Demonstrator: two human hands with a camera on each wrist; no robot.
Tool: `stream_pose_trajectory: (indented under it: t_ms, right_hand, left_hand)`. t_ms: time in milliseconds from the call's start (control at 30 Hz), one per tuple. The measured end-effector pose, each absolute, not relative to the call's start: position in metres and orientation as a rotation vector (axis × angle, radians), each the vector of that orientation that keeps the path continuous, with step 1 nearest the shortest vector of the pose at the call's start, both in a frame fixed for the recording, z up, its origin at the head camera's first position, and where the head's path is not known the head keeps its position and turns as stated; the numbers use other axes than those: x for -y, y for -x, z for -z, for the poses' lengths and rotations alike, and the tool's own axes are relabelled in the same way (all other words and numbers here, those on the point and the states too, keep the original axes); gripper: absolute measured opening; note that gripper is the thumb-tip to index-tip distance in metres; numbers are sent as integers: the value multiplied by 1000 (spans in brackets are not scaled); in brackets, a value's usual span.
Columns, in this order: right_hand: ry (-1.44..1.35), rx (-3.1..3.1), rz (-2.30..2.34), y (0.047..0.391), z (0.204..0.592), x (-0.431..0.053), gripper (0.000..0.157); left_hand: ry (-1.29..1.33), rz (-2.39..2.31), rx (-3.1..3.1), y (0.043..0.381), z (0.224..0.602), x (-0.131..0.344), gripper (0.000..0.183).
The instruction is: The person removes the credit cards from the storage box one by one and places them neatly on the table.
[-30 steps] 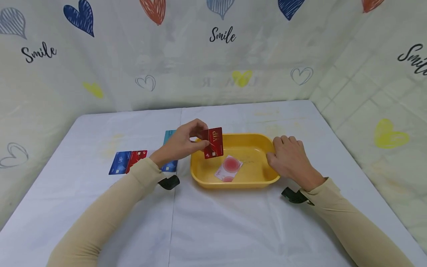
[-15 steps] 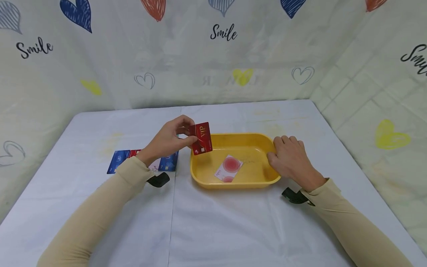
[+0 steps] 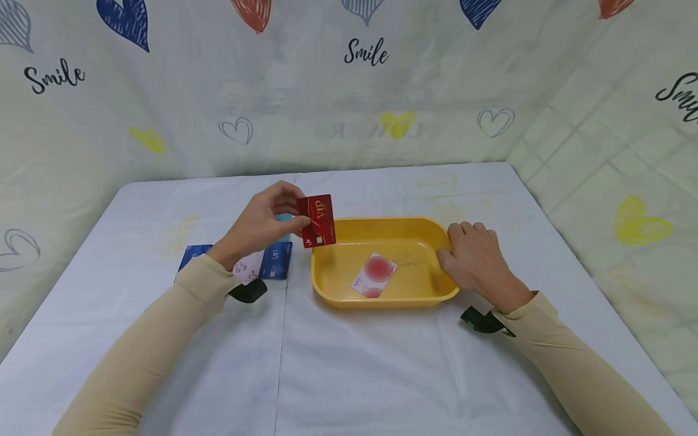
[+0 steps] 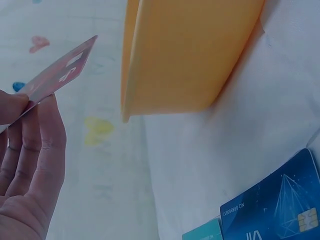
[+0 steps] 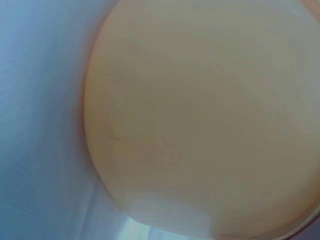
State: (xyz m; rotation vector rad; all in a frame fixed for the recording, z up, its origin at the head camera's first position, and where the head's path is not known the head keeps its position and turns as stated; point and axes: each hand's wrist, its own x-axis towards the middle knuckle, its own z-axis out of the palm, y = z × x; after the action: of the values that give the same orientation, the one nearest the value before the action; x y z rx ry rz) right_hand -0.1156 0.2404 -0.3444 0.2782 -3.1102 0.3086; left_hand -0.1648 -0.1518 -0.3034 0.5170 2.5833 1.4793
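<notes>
Between thumb and fingers, my left hand (image 3: 259,223) pinches a red VIP card (image 3: 320,223), raised at the left rim of a yellow tray (image 3: 422,260). From the left wrist view the card (image 4: 62,70) appears nearly edge-on, apart from the tray's outer wall (image 4: 185,60). My right hand (image 3: 475,260) grips the tray's right rim, fingers curled over it. Only the tray's wall (image 5: 200,110) fills the right wrist view; the hand is out of sight there. Inside the tray lies a white card with pink circles (image 3: 376,270).
Left of the tray, a blue card (image 3: 276,260), a white floral card (image 3: 248,267), a teal card (image 4: 202,232) and another blue card (image 3: 193,253) lie on the white-covered table (image 3: 349,375). My left arm partly covers this group. A patterned curtain (image 3: 305,91) hangs behind.
My left hand has moved left with the red card, from over the tray to its left rim. The right hand and tray have stayed in place.
</notes>
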Motion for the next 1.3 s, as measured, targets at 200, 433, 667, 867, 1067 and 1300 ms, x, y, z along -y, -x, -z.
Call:
stream_pose_trajectory:
  t_ms: [200,433,667,867,1067,1300]
  right_hand:
    - [-281,3097,-309,117,346,-240,24]
    - [-282,3088,-303,118,346,-240,23]
    - [-280,3093,-305,118,346,-240,24]
    - [-274,3103,-299,118,345,-239,25]
    - [-266,3111,-303,117,345,-240,26]
    - [-264,3109,-315,117,345,-240,25]
  left_hand:
    - [-470,-1538,-2544,165,302,158,45]
    - [-439,-1537,-2612,166,301,167,43]
    - [-404,-1503,-2654,165,298,175,45]
    - [-361,-1539,-2642,162,295,182,45]
    - [-333,-1542,-2666,162,295,188,45]
    - [-329,-1532,-2699,162,295,196,46]
